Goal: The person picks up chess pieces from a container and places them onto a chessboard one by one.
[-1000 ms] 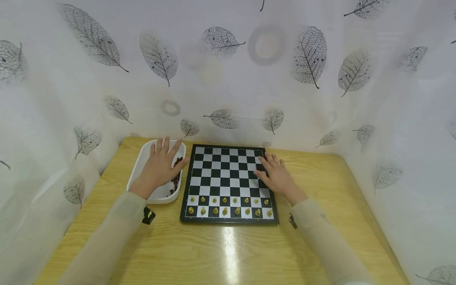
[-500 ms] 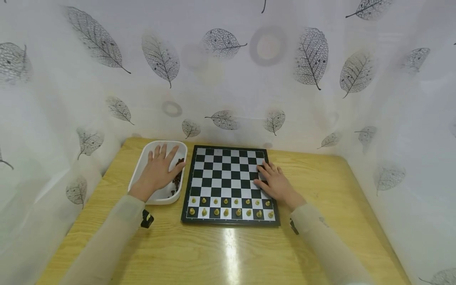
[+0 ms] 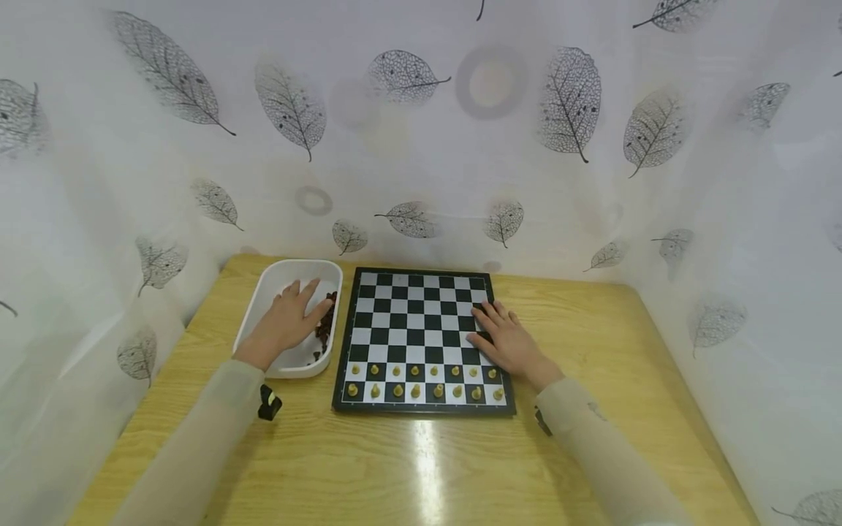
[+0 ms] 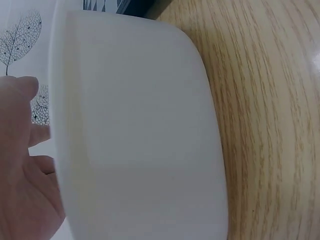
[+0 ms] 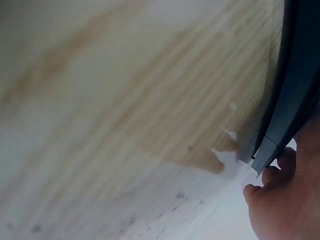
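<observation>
A person's left hand [image 3: 284, 325] reaches over a white tray [image 3: 304, 370] at left of centre in the frame, its thumb side nearest a loose heap of dark reddish pieces [image 3: 324, 329]. The left grip is relaxed, fingers parted, with nothing visible in it; in the left wrist view the tray's wall hides some of the fingers, so whether they touch the bottom cannot be told. The right hand [image 3: 514, 345] lies at the right edge of a chessboard [image 3: 414, 319] in the middle of the frame, fingers loosely extended over the outer squares, its grip also holding nothing visible.

Handling the small pieces well would likely call for a thumb-and-fingertip pinch on one at a time, lifted clear of the rim. The right hand would best bear lightly and squarely on the board, since a nudge could topple the golden pieces [image 3: 415, 390], ranked in two rows along its lower side.

The tray's dark pieces are bunched along its right wall, a few stray ones trailing toward the lower corner; their shapes are too small to tell. Tray and board sit side by side on a wooden table [image 3: 355, 467].
</observation>
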`<state>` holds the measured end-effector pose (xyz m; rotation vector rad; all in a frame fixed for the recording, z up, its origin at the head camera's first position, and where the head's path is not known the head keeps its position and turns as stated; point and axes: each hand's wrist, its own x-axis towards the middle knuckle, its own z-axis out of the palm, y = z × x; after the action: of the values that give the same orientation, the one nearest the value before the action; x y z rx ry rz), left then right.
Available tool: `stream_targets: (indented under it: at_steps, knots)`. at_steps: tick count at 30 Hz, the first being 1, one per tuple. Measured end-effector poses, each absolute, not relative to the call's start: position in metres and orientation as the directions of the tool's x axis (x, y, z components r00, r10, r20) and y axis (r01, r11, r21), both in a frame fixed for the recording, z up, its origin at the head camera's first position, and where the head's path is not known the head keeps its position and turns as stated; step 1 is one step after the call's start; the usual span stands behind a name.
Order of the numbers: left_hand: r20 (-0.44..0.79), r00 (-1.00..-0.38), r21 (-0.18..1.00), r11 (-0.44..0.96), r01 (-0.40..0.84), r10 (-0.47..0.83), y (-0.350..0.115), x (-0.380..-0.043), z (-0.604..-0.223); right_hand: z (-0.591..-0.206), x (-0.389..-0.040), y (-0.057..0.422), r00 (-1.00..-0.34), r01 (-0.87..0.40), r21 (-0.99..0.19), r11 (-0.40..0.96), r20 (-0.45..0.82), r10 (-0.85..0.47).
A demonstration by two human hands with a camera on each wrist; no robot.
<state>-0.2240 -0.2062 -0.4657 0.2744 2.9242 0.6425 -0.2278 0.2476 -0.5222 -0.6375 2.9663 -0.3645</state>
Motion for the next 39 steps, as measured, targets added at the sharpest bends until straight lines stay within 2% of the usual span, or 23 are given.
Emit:
stream_targets:
  at_steps: [11,20,30,39]
  knots:
    - [-0.175,-0.959,0.429,0.894,0.131,0.225,-0.217,-0.228,-0.478,-0.522,-0.226,0.25,-0.911,-0.391,-0.237,0.889,-0.04,-0.411]
    - [0.003,-0.959,0.457,0.853,0.253,0.283,-0.218,-0.232,-0.487,-0.523,-0.226,0.248,-0.914,-0.381,-0.241,0.892,-0.044,-0.403]
    - [-0.029,-0.963,0.496,0.84,0.22,0.27,-0.216,-0.235,-0.494,-0.527,-0.227,0.248,-0.914,-0.388,-0.24,0.89,-0.028,-0.406]
    - [0.05,-0.955,0.493,0.825,0.277,0.292,-0.215,-0.234,-0.498,-0.527,-0.227,0.247,-0.911,-0.397,-0.232,0.888,-0.018,-0.412]
